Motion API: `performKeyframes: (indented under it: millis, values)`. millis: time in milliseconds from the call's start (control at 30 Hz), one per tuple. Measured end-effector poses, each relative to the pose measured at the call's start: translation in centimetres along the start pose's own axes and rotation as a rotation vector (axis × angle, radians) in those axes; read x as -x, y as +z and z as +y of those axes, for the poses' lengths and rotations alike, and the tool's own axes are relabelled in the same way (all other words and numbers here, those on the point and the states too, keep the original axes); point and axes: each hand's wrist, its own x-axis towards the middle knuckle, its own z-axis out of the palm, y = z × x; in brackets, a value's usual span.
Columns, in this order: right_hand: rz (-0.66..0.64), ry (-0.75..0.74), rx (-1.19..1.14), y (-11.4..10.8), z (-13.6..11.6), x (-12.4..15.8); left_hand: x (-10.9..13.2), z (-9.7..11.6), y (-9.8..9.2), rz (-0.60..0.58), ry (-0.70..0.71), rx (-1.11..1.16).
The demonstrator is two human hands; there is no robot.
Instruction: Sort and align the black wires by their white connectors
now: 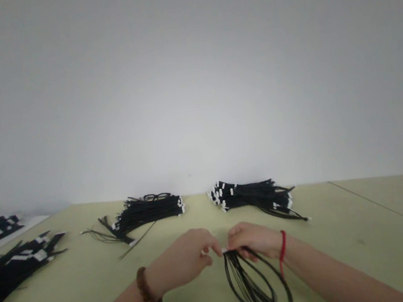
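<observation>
My right hand (249, 238) is closed around one end of a bundle of black cables (256, 288), near a small white connector (224, 250). The cables hang in loops below it and run out of the bottom of the view. Just left of the connector is my left hand (191, 252), its thumb and forefinger apart with nothing seen between them. Its forefinger tip comes very close to the connector; whether it touches I cannot tell.
Against the wall lie two piles of black cables with white ends, the left pile (150, 212) and the right pile (250, 195). Dark-framed glasses (156, 196) rest behind the left pile. More dark cable bundles (13, 267) are at the left edge of the pale yellow table (366, 228).
</observation>
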Motion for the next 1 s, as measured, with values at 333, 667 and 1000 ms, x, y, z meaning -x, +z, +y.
performKeyframes:
  millis: [333, 667, 1000]
  values:
    - [0.146, -0.132, -0.011, 3.3, 7.4, -0.8, 0.0, -6.4, 7.9, -0.097, -0.295, 0.326]
    - [0.133, -0.081, -0.040, 2.8, 6.2, -0.3, 1.5, -6.8, 6.5, 0.043, 0.195, 0.104]
    - [0.068, -0.063, -0.045, 3.8, 5.8, -0.2, -0.3, -6.8, 7.9, 0.014, -0.233, 0.426]
